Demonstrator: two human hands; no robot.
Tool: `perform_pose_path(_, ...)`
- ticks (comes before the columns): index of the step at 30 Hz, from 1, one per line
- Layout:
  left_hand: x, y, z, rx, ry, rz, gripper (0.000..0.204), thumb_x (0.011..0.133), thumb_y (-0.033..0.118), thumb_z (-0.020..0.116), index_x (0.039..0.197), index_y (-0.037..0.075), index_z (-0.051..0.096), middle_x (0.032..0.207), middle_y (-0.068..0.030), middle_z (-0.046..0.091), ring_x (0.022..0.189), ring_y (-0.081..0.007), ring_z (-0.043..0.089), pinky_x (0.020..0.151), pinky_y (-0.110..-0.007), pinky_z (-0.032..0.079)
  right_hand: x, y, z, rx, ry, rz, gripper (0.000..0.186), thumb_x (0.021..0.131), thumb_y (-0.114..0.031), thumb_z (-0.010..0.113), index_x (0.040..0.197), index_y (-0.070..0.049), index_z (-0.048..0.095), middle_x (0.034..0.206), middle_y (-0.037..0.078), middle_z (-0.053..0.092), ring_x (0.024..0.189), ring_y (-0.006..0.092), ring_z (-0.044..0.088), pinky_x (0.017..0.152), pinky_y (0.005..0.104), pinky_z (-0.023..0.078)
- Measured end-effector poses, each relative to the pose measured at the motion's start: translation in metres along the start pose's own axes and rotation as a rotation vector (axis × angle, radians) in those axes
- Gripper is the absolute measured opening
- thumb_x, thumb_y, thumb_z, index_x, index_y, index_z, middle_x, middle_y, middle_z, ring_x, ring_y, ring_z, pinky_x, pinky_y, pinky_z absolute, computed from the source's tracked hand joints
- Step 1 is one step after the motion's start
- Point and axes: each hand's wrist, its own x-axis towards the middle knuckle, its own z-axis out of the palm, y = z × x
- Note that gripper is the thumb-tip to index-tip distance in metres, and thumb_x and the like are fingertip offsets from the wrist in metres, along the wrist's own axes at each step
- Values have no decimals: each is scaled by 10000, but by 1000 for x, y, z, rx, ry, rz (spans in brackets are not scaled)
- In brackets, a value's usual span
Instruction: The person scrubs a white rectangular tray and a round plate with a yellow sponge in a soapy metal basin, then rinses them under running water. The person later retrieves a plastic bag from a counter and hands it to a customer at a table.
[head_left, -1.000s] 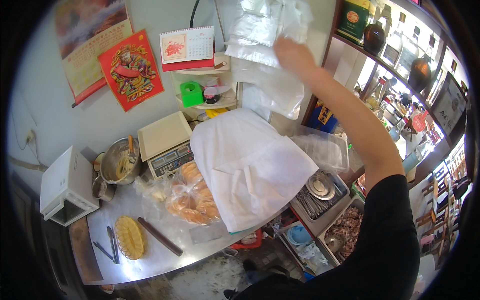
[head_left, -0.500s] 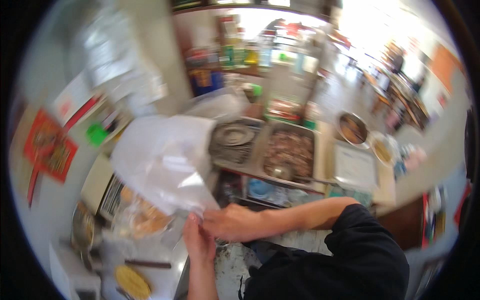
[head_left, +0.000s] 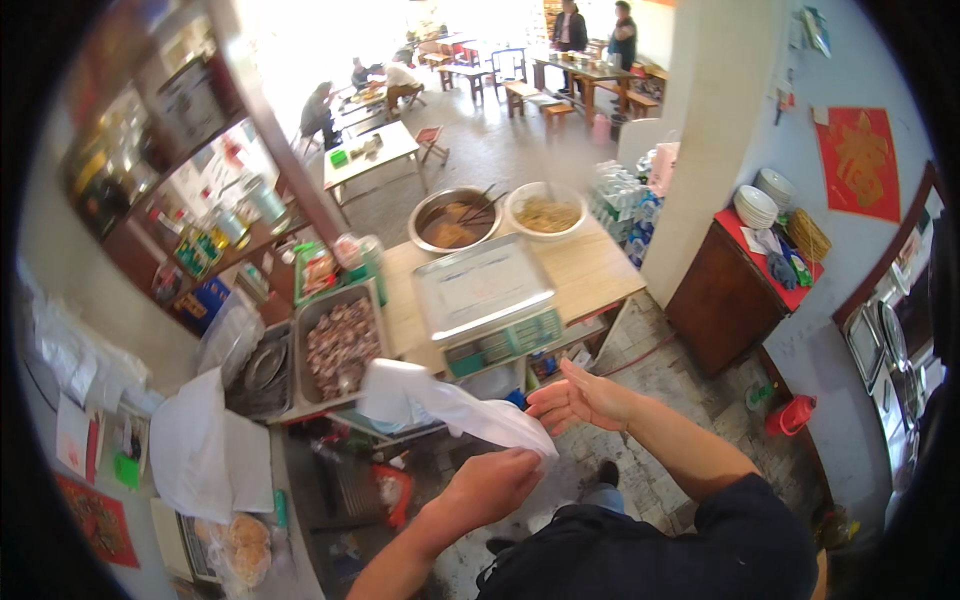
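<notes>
A thin white plastic bag [head_left: 478,415] stretches out in front of me, blurred at its far left end. My left hand [head_left: 490,487] is closed around the bag's near end, its fingers curled in. Beside that end, my right hand [head_left: 585,398] has its fingers stretched out, with the fingertips close to the bag; whether they touch it I cannot tell. Beyond the bag, on the counter, is a scale [head_left: 485,283] with a flat metal tray on top. A steel tray of chopped meat [head_left: 345,340] lies left of the scale.
Behind the scale stand a pot of brown broth [head_left: 455,220] and a white bowl of noodle-like food [head_left: 546,212]. White sheets or bags [head_left: 215,450] lie at left, near bagged flatbreads [head_left: 247,550]. A brown cabinet [head_left: 722,295] stands right; people and tables are farther off.
My view has swung right. The bag in my hands has come away from the white pile at left, and my right hand has parted from my left and spread its fingers.
</notes>
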Motion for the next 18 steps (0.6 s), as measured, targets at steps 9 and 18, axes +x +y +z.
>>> perform_pose_path(9, 298, 93, 49, 195, -452, 156, 169, 853, 191, 611, 853, 33, 673, 781, -185, 694, 757, -369, 703, 666, -471, 565, -170, -56, -204, -436, 386, -280, 464, 1031, -295, 520, 1381, 10, 520, 1279, 132, 633, 1160, 188, 594, 976, 317, 489)
perform_pose_path(18, 513, 86, 27, 179, -558, 169, 255, 961, 316, 565, 1007, 75, 632, 766, -169, 671, 731, -364, 680, 699, -481, 555, -257, -149, -350, 176, 380, -456, 499, 1046, -333, 443, 1358, 51, 512, 1342, 185, 580, 1200, 317, 602, 951, 496, 548)
